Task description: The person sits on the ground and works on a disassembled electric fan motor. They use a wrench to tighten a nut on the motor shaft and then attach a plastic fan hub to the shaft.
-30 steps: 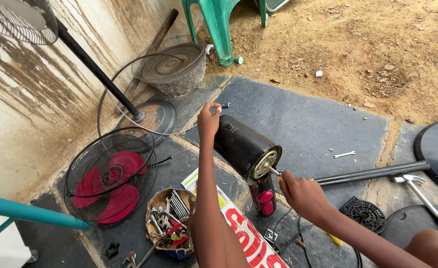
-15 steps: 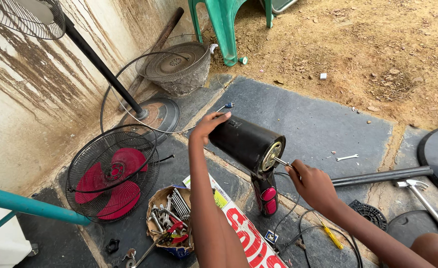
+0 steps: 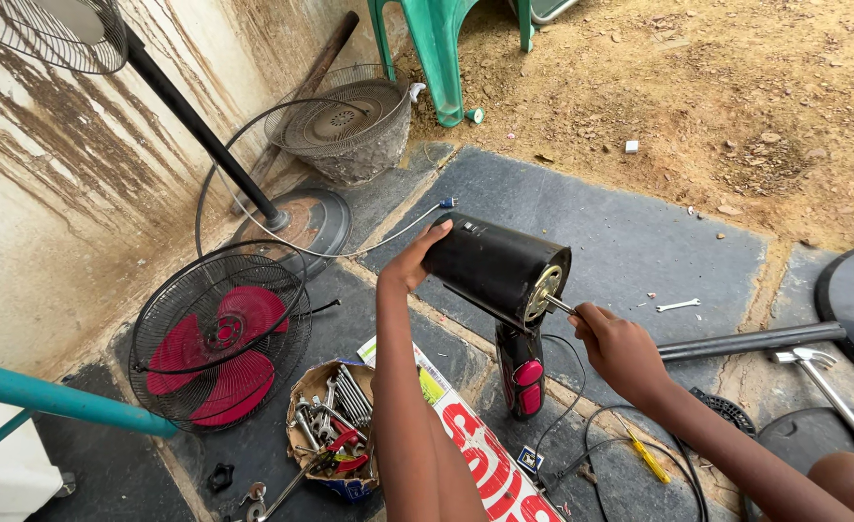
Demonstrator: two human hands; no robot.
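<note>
The left hand (image 3: 412,263) wraps around the rear end of the black fan motor housing (image 3: 492,267), fingers curled over the top and thumb underneath, holding it up off the floor and tilted, with the shaft end (image 3: 543,292) facing the person. The right hand (image 3: 618,340) is closed in a pinch on a thin metal tool (image 3: 559,305), whose tip sits right at the brass-coloured face of the motor. I can't tell whether it is a screwdriver or a pin, as the handle is buried in the fist.

By my reading, the step in hand is work on the front face of the motor, a screw or fitting beside the shaft. The next move calls for a firm left grip so the housing doesn't roll, and a straight line of the tool into that face.

The motor hangs between the two hands, above the dark slab floor (image 3: 630,242). Just below it stands a red and black power tool (image 3: 521,372) on the floor, near a printed cardboard sheet (image 3: 475,445). A cardboard box of spanners and loose tools (image 3: 335,420) lies just left of the left forearm. Further left leans a fan guard with red blades (image 3: 219,338). A small spanner (image 3: 678,305) lies well apart to the right, with a dark metal pole (image 3: 751,340) and a hammer (image 3: 818,372) near the right edge of the floor.
</note>
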